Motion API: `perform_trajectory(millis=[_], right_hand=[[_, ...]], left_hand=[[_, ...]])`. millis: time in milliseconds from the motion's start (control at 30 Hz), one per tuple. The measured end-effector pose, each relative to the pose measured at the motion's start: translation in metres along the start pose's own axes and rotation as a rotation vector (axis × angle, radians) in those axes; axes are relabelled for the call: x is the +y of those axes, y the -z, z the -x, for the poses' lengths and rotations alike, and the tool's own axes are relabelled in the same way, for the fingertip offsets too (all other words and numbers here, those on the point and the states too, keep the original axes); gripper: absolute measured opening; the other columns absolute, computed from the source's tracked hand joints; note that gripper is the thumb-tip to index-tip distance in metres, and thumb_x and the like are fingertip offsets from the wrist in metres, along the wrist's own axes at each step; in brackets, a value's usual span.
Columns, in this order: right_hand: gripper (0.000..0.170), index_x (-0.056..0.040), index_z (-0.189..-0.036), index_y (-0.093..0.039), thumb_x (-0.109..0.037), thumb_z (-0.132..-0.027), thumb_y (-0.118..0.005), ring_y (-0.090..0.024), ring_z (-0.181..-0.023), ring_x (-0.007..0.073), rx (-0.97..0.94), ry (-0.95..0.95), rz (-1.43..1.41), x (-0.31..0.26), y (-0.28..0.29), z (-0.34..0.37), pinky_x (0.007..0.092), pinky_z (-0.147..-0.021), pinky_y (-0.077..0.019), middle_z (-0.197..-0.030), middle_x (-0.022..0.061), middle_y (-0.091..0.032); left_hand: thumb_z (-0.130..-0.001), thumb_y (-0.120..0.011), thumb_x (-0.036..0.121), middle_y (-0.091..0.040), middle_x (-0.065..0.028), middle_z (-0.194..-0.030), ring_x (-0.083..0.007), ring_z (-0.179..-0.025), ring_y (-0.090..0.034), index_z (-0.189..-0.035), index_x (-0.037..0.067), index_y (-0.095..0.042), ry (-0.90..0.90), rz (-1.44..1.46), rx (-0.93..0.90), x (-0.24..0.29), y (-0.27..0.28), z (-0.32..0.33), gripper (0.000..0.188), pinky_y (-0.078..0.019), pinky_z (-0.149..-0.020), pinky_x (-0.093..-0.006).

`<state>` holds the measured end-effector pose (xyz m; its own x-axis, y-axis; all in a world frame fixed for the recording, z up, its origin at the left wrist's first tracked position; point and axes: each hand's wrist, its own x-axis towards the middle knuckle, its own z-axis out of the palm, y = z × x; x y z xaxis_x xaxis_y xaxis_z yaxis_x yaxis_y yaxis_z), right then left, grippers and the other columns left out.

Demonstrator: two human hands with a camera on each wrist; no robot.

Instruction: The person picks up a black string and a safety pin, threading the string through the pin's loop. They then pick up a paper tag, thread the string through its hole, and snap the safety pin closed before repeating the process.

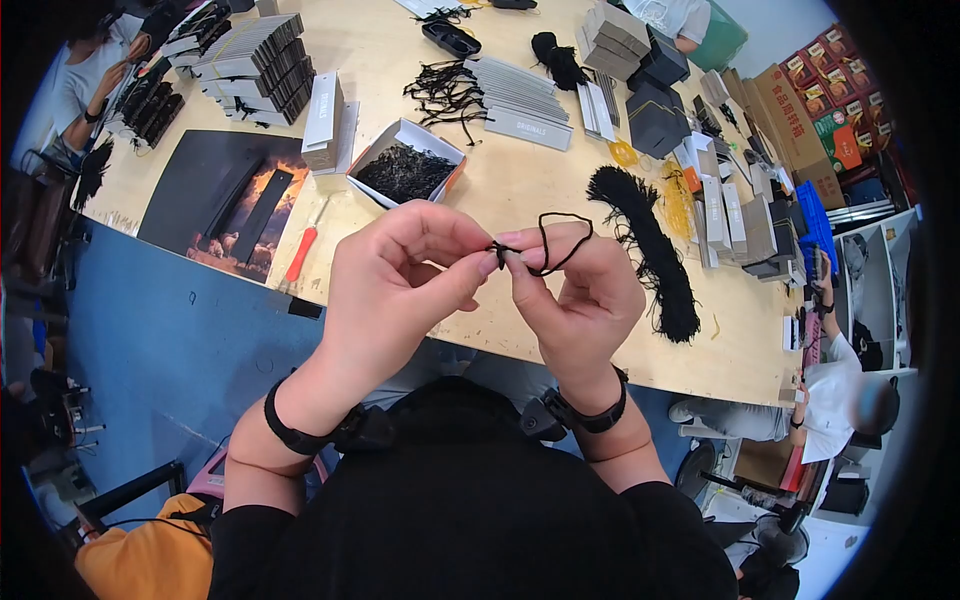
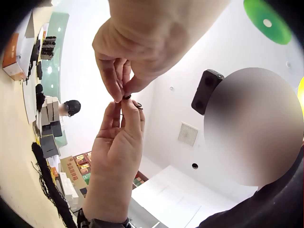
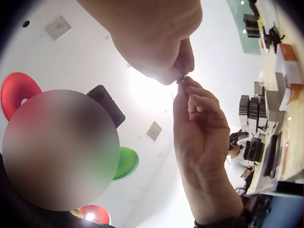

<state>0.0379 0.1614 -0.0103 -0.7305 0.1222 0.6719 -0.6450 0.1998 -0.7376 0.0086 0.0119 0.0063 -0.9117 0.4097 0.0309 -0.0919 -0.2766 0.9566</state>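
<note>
We are seemingly partway through knotting the black cord (image 1: 503, 253): it is bunching where we are pinching it, while tightening and finishing are probably remaining. Our left fingers (image 1: 450, 228) and right fingers (image 1: 560, 240) are clamping it near each other above the tabletop (image 1: 510, 330), its loop (image 1: 566, 214) curving across the right ones.

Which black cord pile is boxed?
The pile in the open white box, just beyond the left hand; the long bundle and the loose cords lie on the table.
</note>
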Motion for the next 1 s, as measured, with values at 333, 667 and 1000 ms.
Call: perform_trajectory(millis=[333,667,1000], right_hand=[[0.020,-0.0024,-0.078,-0.055,0.010,-0.066,-0.065,-0.064,-0.076,0.0182,-0.017,0.110,0.184,-0.001,0.003,-0.003,0.0252,-0.064,-0.0501,-0.078,0.0080,-0.062],[0.014,-0.0004,-0.076,-0.055,0.008,-0.070,-0.065,-0.064,-0.075,0.0153,0.039,0.014,0.151,-0.011,-0.003,-0.001,0.0240,-0.066,-0.0498,-0.077,0.0086,-0.062],[0.017,-0.0017,-0.082,-0.046,0.008,-0.077,-0.059,-0.060,-0.082,0.0144,0.016,-0.381,-0.312,-0.012,0.006,-0.004,0.0251,-0.074,-0.0494,-0.092,0.0137,-0.060]], left_hand=[[-0.077,-0.062,-0.004,-0.061,-0.0061,-0.084,-0.0094,-0.072,-0.061,-0.095,-0.004,-0.058,-0.284,-0.335,0.072,-0.005,-0.002,0.002,0.018,-0.0525,-0.062,-0.0203],[-0.067,-0.068,-0.002,-0.063,-0.0077,-0.070,-0.0177,-0.062,-0.063,-0.082,0.002,-0.063,-0.855,-0.881,0.205,-0.010,-0.001,0.000,0.017,-0.0501,-0.056,-0.0243],[-0.069,-0.063,-0.005,-0.062,-0.0072,-0.071,-0.0141,-0.063,-0.061,-0.080,0.000,-0.062,-0.580,-0.581,0.160,-0.007,0.001,0.002,0.012,-0.0511,-0.055,-0.0227]])
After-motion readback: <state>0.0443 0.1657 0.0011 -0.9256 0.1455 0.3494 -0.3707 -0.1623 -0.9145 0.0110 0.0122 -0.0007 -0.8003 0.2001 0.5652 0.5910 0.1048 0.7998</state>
